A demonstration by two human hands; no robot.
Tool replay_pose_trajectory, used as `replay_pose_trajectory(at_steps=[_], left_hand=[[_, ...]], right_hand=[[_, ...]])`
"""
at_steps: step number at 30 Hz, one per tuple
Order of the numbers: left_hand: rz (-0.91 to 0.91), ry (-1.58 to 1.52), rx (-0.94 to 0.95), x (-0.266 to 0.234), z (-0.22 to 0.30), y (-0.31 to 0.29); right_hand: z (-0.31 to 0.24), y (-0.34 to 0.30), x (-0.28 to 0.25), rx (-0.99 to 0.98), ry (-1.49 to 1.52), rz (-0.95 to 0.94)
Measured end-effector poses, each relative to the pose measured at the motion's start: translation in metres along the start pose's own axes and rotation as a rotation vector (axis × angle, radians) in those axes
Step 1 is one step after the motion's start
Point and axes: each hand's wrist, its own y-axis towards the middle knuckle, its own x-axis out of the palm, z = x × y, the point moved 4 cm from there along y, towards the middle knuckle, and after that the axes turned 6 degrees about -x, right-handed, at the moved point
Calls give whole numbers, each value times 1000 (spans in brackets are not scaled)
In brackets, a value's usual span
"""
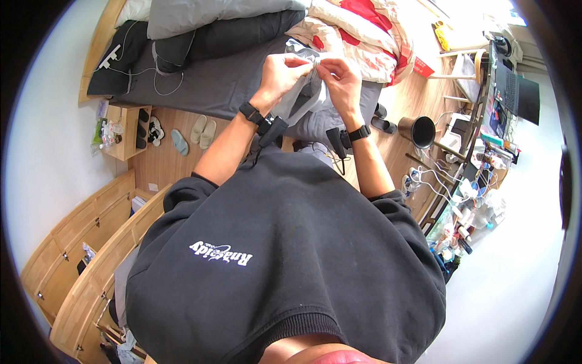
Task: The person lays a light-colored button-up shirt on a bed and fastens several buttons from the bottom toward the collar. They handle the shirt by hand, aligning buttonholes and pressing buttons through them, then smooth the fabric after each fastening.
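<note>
Over the near side of the bed, my left hand and my right hand are raised close together. Each pinches the upper edge of a light grey-and-white striped cloth, thumb against fingers. Between the fingertips the fabric is bunched, and any small detail there is too fine to make out. The rest of the cloth hangs below my hands toward the bed's edge. Its full shape is partly hidden by my hands and wrists, so I cannot tell what garment it is. Black straps with small devices sit on both wrists.
Behind my hands lies a bed with a dark grey sheet, grey bedding and a red-and-cream quilt. Slippers and a dark bin stand on the floor. A cluttered desk with a laptop runs along the right.
</note>
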Motion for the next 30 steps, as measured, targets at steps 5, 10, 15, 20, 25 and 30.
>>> replay_pose_trajectory(at_steps=[5,10,15,20,25,30], left_hand=[[-5,-231,-135,0,-1,2],[-16,-233,-186,-5,2,5],[-170,-204,-236,-9,0,6],[-208,-161,-218,-9,1,2],[-183,-166,-141,-11,6,-3],[-221,-320,-274,-9,-5,-4]], right_hand=[[-24,3,2,-227,-321,-80],[-47,3,6,-441,-511,-185],[-51,9,2,-476,-588,-263],[-46,16,-2,-408,-532,-356],[-49,16,0,-500,-411,-318],[-47,17,1,-480,-387,-336]])
